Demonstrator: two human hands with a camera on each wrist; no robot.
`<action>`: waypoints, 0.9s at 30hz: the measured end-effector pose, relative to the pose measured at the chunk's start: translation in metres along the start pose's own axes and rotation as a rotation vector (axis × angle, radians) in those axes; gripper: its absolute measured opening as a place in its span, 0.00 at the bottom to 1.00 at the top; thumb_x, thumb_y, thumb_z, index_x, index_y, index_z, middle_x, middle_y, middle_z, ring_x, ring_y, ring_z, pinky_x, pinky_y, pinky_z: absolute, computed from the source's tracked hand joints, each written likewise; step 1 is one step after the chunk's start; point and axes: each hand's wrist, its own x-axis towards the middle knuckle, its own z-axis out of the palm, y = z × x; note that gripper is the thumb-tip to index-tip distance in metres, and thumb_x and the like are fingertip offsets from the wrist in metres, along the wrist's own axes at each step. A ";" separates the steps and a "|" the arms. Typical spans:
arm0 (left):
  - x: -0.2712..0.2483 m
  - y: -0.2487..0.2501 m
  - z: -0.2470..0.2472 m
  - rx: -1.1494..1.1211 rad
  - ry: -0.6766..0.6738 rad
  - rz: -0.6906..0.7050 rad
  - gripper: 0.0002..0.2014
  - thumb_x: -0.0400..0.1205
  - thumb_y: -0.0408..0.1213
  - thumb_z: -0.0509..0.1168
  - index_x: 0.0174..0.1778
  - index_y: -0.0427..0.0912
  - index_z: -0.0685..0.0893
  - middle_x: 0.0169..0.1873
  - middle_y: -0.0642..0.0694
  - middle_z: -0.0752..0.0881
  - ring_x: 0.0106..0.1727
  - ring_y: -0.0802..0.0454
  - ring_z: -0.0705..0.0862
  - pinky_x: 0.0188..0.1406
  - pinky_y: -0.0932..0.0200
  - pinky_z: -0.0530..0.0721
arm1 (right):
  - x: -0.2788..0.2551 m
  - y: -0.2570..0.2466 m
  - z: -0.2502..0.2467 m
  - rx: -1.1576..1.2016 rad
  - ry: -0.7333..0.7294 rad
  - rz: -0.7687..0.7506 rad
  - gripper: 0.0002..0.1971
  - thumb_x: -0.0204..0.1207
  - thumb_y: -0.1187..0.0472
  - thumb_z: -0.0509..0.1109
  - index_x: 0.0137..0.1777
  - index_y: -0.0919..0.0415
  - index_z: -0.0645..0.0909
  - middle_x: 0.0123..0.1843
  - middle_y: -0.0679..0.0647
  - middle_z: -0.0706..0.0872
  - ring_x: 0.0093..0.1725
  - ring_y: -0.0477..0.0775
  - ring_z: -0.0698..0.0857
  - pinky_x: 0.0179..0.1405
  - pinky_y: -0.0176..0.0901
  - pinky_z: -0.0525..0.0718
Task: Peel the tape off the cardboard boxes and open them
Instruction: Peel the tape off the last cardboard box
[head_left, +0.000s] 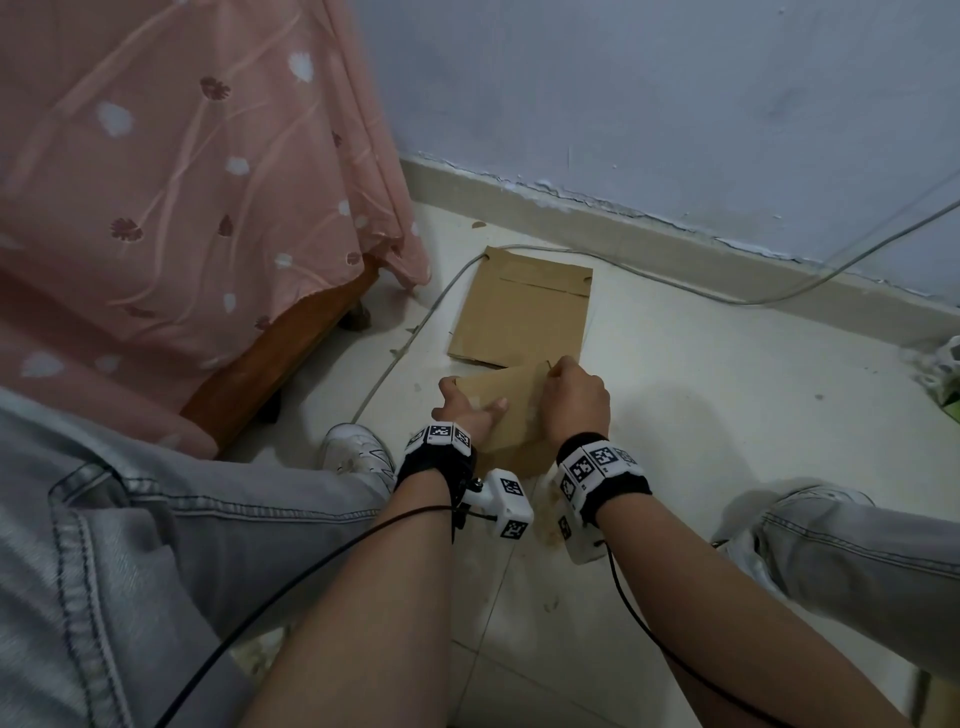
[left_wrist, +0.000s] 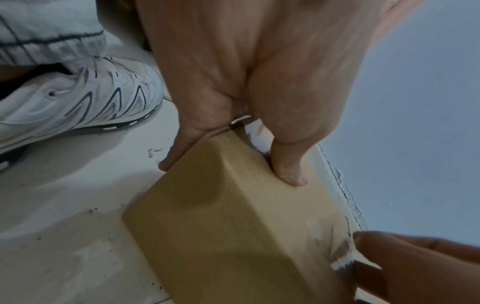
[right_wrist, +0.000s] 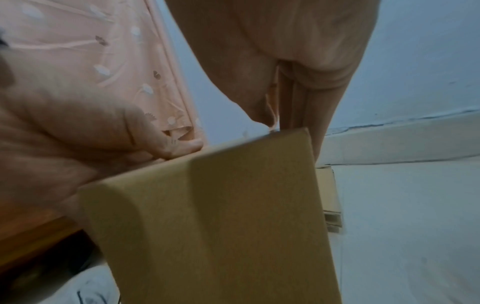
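A small brown cardboard box (head_left: 511, 415) is held tilted above the floor between my knees. My left hand (head_left: 470, 402) grips its left end, thumb (left_wrist: 289, 172) on the upper face and fingers (left_wrist: 176, 152) down the side. At the box's far right corner my right hand (head_left: 558, 371) is curled, pinching a thin strip of clear tape (right_wrist: 271, 112). A whitish torn tape patch (left_wrist: 340, 260) shows on the box (left_wrist: 221, 216) beside the right fingertips. A second, flattened cardboard box (head_left: 519, 306) lies on the floor just beyond; its edge (right_wrist: 330, 195) shows behind the held box (right_wrist: 221, 216).
A bed with a pink flowered sheet (head_left: 182, 182) and wooden frame (head_left: 291, 343) stands at the left. A grey cable (head_left: 415, 332) runs over the tiled floor along the blue wall (head_left: 675, 104). My white shoes (head_left: 358, 457) and jeans flank the box. A plastic bag (head_left: 945, 369) lies far right.
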 end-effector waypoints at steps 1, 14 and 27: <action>0.001 0.000 -0.001 0.003 -0.003 -0.004 0.44 0.75 0.58 0.72 0.78 0.52 0.51 0.72 0.36 0.72 0.69 0.31 0.76 0.71 0.35 0.75 | 0.001 0.002 -0.001 0.054 0.003 0.019 0.11 0.83 0.63 0.56 0.56 0.63 0.79 0.47 0.65 0.86 0.47 0.68 0.84 0.46 0.52 0.84; 0.003 0.004 0.001 0.047 -0.004 0.002 0.48 0.71 0.60 0.73 0.78 0.50 0.51 0.71 0.35 0.74 0.68 0.31 0.77 0.70 0.34 0.76 | -0.008 -0.004 -0.011 -0.145 -0.104 -0.113 0.10 0.80 0.57 0.68 0.53 0.64 0.84 0.53 0.63 0.85 0.54 0.64 0.83 0.46 0.46 0.80; 0.002 0.006 0.002 0.041 -0.004 -0.007 0.47 0.72 0.59 0.73 0.77 0.51 0.51 0.72 0.36 0.73 0.69 0.31 0.76 0.70 0.32 0.75 | -0.013 -0.018 -0.011 -0.262 -0.086 -0.085 0.09 0.78 0.72 0.62 0.54 0.67 0.80 0.55 0.63 0.85 0.55 0.65 0.84 0.52 0.52 0.82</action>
